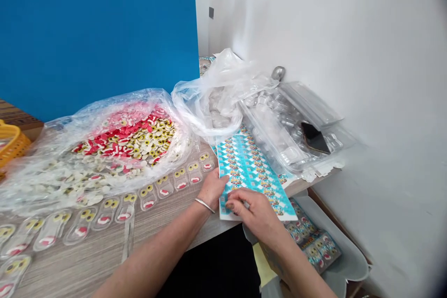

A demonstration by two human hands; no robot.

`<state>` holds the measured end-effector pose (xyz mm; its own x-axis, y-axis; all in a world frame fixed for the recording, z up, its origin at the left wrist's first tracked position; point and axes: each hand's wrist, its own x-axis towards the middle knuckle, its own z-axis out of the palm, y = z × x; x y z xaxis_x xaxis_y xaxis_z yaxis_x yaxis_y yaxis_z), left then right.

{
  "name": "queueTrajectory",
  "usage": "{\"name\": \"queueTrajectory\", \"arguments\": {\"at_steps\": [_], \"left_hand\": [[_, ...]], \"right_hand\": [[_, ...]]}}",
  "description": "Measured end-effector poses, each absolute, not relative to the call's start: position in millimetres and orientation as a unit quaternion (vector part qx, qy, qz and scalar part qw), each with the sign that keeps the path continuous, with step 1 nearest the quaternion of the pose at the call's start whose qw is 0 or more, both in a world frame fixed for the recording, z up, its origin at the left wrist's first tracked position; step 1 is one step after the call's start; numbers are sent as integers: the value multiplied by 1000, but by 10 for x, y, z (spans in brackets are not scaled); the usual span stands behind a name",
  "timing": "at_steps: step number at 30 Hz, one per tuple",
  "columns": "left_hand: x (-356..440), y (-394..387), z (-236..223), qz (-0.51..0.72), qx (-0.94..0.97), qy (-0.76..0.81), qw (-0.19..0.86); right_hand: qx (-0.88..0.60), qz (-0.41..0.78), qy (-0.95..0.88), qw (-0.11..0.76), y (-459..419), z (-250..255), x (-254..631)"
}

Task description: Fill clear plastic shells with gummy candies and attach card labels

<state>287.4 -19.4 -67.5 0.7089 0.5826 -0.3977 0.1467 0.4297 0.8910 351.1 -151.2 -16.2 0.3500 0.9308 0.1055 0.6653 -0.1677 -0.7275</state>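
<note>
Grey-brown table stands beside a white wall, and a blue printed sheet lies across its near right edge. The left hand grasps this sheet's left side; the right hand bends its fingers over it, whether pinching, one cannot tell.

A blue panel stands behind, yellow basket left, dark phone right.

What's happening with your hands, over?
Left hand holding printed sheet by its left edge. Right hand over its near end. Plastic bag by its far end.
</note>
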Motion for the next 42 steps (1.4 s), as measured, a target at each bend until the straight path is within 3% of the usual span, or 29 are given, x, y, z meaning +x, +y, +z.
{"name": "queueTrajectory", "arguments": {"at_steps": [2,7,12,19,27,35,42], "left_hand": [[2747,-234,-725,128,493,364,779],[2409,-452,-726,102,426,385,812],[2088,-740,-668,61,376,382,842],[1817,-922,-711,-11,386,317,866],[2019,-258,-710,37,459,324,826],[2433,-241,-750,119,460,386,791],[1847,-355,-635,25,413,346,842]], "right_hand": [[-752,195,-527,346,-1459,-260,3672],[-815,71,-546,179,-1173,-712,4122],[-824,44,-540,168,-792,-890,4385],[-824,30,-529,200,-410,-664,4479],[-791,-45,-529,303,-1389,-177,3644],[-810,-34,-445,379,-1625,-1010,3413],[-832,-59,-368,411,-1408,-1279,3438]]}}
